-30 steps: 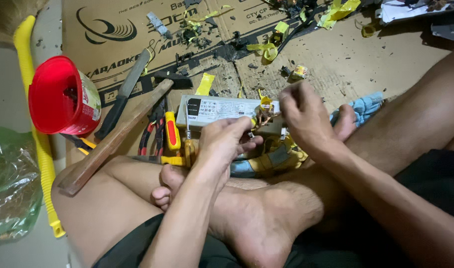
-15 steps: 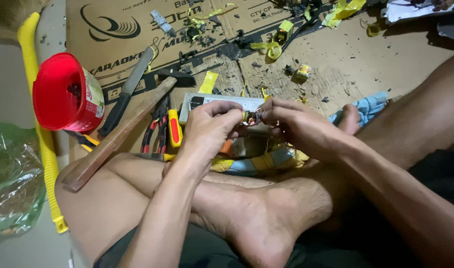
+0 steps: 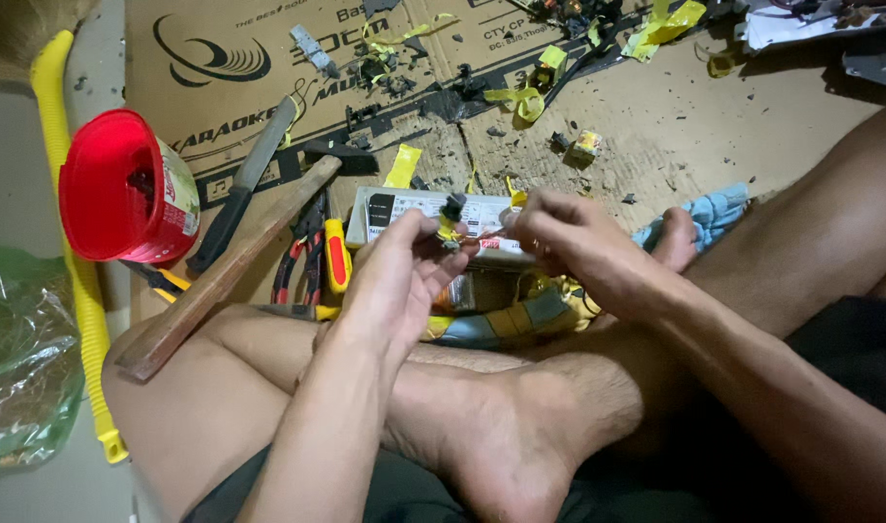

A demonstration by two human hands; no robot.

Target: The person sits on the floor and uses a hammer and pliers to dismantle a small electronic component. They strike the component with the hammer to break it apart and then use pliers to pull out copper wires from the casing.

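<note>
Since the earlier frames, both hands are lifting clear of the lap and drawing slightly apart. The left hand (image 3: 404,266) is pinching a small dark component (image 3: 452,207) wrapped in yellow tape, its grip clenched on the part, just above the grey rectangular module (image 3: 404,208) lying on the cardboard sheet (image 3: 656,145). The right hand (image 3: 569,237) is pinching thin reddish wires (image 3: 488,232) running to that component, suggesting separation is under way. A wooden-handled hammer (image 3: 225,276) is resting on the knee; a glossy red plastic cup (image 3: 123,189) is lying beside it
</note>
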